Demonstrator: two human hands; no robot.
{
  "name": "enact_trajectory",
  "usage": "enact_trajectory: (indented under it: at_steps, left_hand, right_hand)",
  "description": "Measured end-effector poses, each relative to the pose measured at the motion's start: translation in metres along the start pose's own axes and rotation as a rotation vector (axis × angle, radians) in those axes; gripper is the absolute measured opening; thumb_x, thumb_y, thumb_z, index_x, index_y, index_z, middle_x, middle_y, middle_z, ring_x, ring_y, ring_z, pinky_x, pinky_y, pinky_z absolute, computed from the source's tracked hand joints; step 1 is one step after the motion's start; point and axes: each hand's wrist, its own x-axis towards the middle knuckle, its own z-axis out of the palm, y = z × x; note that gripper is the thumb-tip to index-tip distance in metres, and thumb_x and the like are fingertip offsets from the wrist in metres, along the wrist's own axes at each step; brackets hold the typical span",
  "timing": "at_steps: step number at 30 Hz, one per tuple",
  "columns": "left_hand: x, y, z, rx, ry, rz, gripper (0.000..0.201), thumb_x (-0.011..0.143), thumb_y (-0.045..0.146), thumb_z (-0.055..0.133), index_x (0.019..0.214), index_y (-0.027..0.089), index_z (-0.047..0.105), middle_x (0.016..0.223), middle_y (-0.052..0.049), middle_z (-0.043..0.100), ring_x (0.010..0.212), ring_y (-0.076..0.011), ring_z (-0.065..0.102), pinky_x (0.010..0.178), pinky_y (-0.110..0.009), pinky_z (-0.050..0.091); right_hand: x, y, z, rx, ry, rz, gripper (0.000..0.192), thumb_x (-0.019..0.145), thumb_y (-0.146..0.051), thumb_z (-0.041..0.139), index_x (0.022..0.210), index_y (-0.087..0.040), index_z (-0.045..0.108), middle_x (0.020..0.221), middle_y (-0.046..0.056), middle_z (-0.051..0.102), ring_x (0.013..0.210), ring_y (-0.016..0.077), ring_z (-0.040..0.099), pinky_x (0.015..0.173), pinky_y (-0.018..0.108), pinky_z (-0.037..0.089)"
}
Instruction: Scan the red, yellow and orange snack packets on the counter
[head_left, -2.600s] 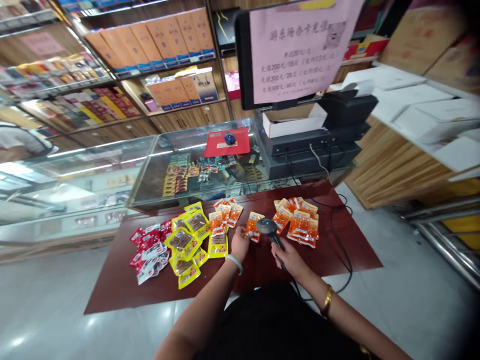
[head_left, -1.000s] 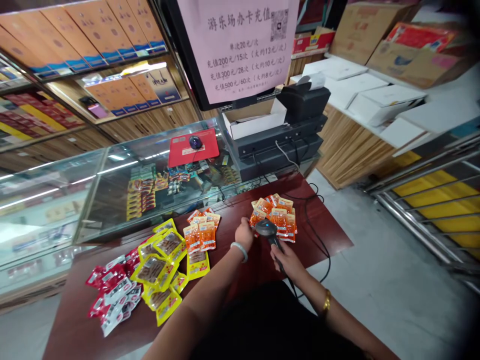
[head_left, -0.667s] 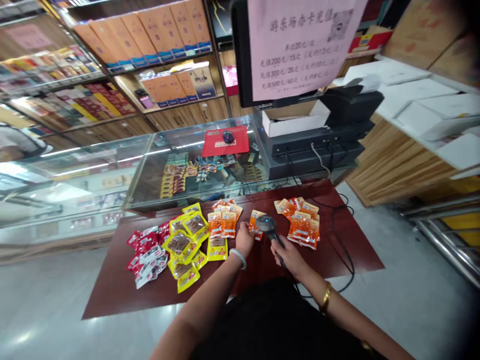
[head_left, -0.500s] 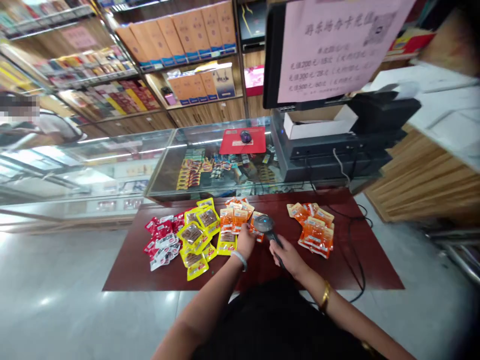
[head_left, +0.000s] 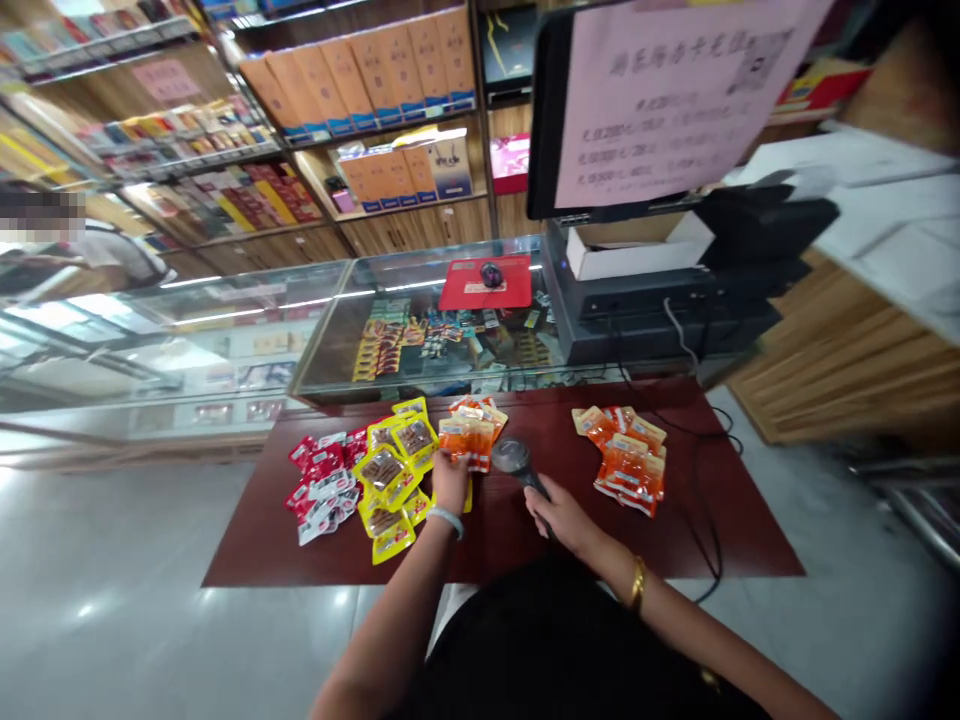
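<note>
My right hand (head_left: 556, 517) is shut on the handle of a black barcode scanner (head_left: 513, 459), whose head hangs over the dark red table (head_left: 525, 520). My left hand (head_left: 450, 478) rests on the middle pile of orange snack packets (head_left: 471, 432) and touches one of them; I cannot tell whether it grips it. A second pile of orange packets (head_left: 626, 456) lies to the right of the scanner. Yellow packets (head_left: 390, 470) and red packets (head_left: 322, 480) lie left of my left hand.
The scanner's black cable (head_left: 701, 480) loops across the table's right side. Behind the table stands a glass display counter (head_left: 420, 330) with a red mouse pad (head_left: 486, 282), a cash register (head_left: 660, 300) and a monitor with a pink notice (head_left: 675, 90). Another person (head_left: 75, 250) is at far left.
My left hand has moved left from beside the scanner to the middle orange pile. The single orange packet that lay under the scanner head is no longer there. The scanner shifted slightly left.
</note>
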Motion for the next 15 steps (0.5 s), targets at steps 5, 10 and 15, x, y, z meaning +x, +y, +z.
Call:
enact_trajectory:
  at_steps: [5, 10, 15]
  left_hand:
    - [-0.002, 0.03, 0.016, 0.322, 0.142, 0.357, 0.053, 0.081, 0.035, 0.064, 0.127, 0.016, 0.044, 0.13, -0.016, 0.052, 0.128, -0.0308, 0.043, 0.108, -0.045, 0.032]
    - [-0.047, 0.066, 0.081, 0.397, -0.25, 0.554, 0.032, 0.083, 0.03, 0.06, 0.113, 0.018, 0.056, 0.113, -0.011, 0.062, 0.113, -0.0282, 0.055, 0.098, -0.039, 0.039]
    - [-0.104, 0.097, 0.141, 0.483, -0.583, 0.605, 0.022, 0.084, 0.028, 0.058, 0.104, 0.018, 0.061, 0.103, -0.012, 0.067, 0.101, -0.026, 0.06, 0.088, -0.034, 0.041]
  right_hand:
    - [-0.01, 0.014, -0.026, 0.083, 0.126, -0.012, 0.043, 0.08, -0.064, 0.058, 0.083, -0.022, 0.048, 0.06, -0.009, 0.047, 0.038, 0.0052, 0.04, 0.036, 0.019, 0.032]
    - [-0.031, 0.021, -0.054, 0.168, 0.3, -0.004, 0.046, 0.076, -0.066, 0.061, 0.082, -0.022, 0.049, 0.059, -0.01, 0.046, 0.037, 0.005, 0.04, 0.036, 0.019, 0.033]
    - [-0.062, 0.029, -0.081, 0.267, 0.464, 0.016, 0.049, 0.074, -0.067, 0.063, 0.089, -0.022, 0.051, 0.057, -0.01, 0.046, 0.036, 0.0054, 0.04, 0.037, 0.019, 0.032]
